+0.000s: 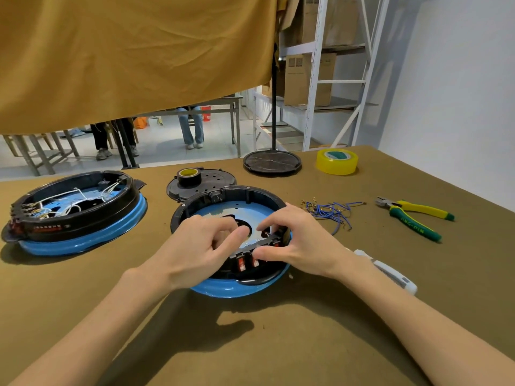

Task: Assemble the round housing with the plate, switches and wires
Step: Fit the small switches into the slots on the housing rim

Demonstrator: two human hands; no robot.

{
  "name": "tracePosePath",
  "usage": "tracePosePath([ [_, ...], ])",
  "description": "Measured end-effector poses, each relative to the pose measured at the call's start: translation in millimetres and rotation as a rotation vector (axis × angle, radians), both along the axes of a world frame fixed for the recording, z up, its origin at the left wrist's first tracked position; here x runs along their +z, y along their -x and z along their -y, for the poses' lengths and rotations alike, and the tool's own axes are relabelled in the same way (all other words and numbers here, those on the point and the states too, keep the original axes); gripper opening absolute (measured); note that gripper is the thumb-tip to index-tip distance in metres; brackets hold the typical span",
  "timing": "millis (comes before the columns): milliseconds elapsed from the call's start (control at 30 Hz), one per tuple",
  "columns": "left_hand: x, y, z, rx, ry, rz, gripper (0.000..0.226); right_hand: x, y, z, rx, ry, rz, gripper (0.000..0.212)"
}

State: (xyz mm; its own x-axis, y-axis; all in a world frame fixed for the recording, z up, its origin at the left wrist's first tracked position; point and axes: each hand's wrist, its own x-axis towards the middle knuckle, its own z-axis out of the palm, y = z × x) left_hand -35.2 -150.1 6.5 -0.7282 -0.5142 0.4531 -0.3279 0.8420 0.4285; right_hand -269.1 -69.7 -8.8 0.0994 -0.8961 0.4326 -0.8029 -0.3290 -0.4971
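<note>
Reaching in from the near edge of the brown table [278, 344], two bare arms meet over a round housing [237, 285] with a black ring on a blue base. It sits in the middle of the table, close to the person. The left hand [200, 246] has its fingers curled over the near rim, but what they hold is hidden. The right hand [295, 240] pinches the black switch bar [256, 243] at that rim, thumb in front and fingers behind. Two red switches [246, 263] show just below the bar. A shiny blue plate [237, 211] lies flat inside the housing. To the right lie a bunch of thin blue wires [331, 211] and, farther right, green and yellow pliers [415, 218]. To the left sits a second housing [78, 215] with white wires inside. Just behind the middle housing lies a black lid [206, 185] with a small black tape roll [189, 176] on it. Farther back stand a round black stand base [272, 162] and a yellow tape roll [336, 161].
</note>
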Motion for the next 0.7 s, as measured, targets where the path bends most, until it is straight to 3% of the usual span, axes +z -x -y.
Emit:
tracePosePath([
  [167, 3, -2, -4, 0.009, -0.004, 0.041, 0.058, 3, -9, -6, 0.01, 0.023, 0.009, 0.046],
  [233, 5, -3, -6, 0.007, -0.028, 0.061, 0.069, 7, -4, -7, 0.049, -0.01, 0.1, 0.037],
  [400, 4, -3, -8, 0.025, -0.041, 0.089, 0.095, 5, 5, -10, 0.076, 0.004, 0.158, 0.046],
  [700, 6, -3, -8, 0.039, -0.066, 0.11, 0.095, 10, 0, -7, 0.094, 0.075, 0.098, 0.036],
])
